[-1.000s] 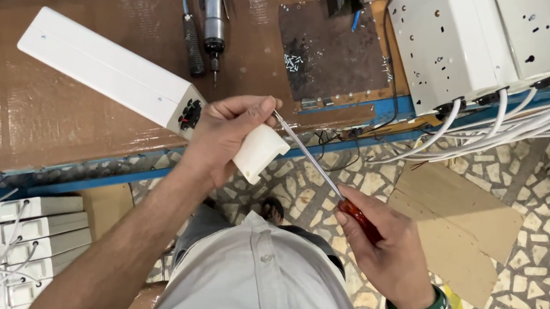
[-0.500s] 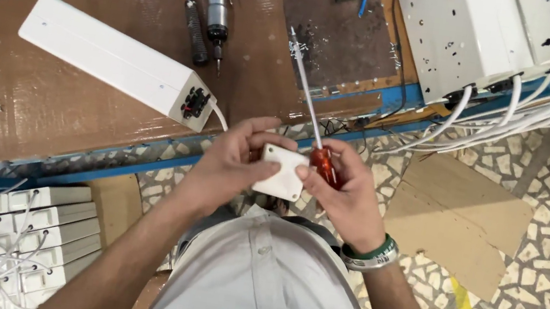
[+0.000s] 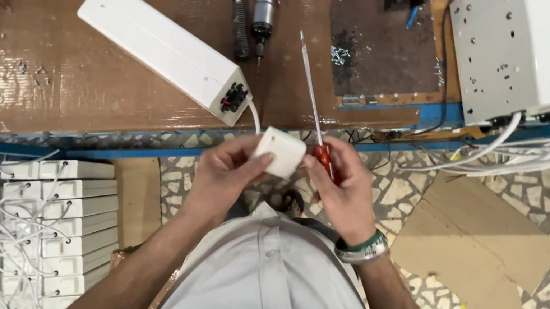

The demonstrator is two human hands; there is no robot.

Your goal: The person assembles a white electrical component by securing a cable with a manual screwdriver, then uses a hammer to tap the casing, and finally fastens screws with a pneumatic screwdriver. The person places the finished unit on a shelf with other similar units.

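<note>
Left hand (image 3: 229, 169): fingers curled, pinching a small white plastic box (image 3: 280, 152) with rounded corners, held just off the workbench edge. Right hand (image 3: 342, 190): fingers closed around the red handle of a screwdriver (image 3: 313, 106), its slim steel shaft angled up over the brown, glossy workbench (image 3: 82, 82). A white cable joins the box to a long rectangular white housing (image 3: 164, 47).
</note>
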